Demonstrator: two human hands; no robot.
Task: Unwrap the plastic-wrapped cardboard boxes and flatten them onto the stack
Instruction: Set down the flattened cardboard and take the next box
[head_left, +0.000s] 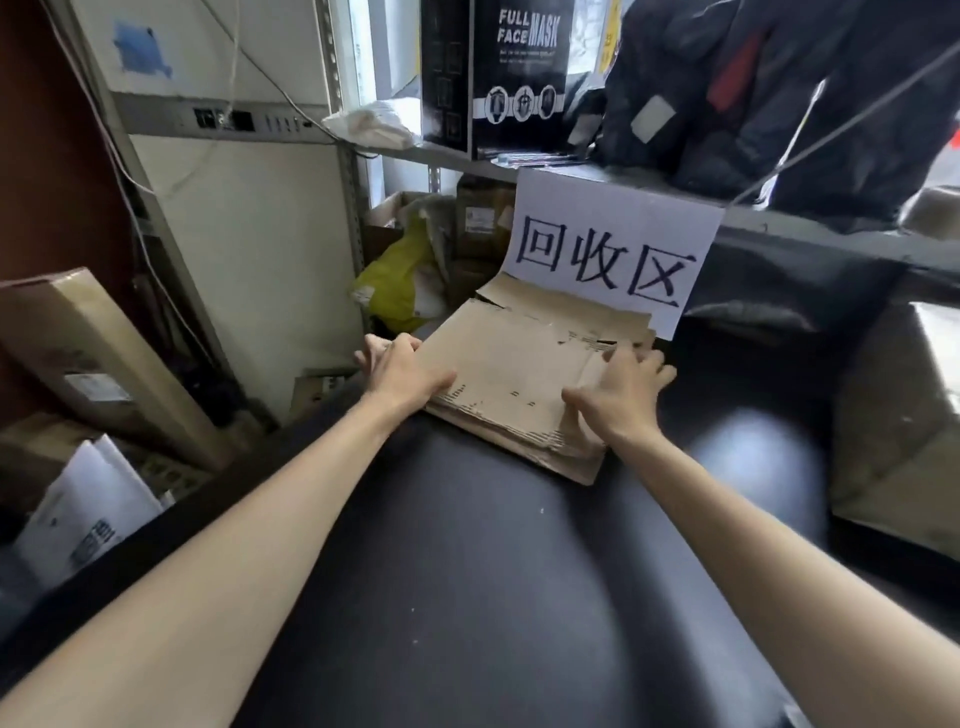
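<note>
Stack of flattened cardboard (519, 374) lies near far edge of black table (467, 571), top sheet torn and ragged. Left hand (402, 371) grips stack's left edge, fingers curled over it, thumb on top. Right hand (623, 400) presses on stack's right side, fingers spread. Both forearms bare, reaching across table. Paper sign (608, 249) reading 回收区 hangs from metal shelf (779, 226) just behind stack. Black box (509, 78) marked FULL FACE MASK stands on shelf. Yellow bag (395, 280) beyond table's far left corner.
</note>
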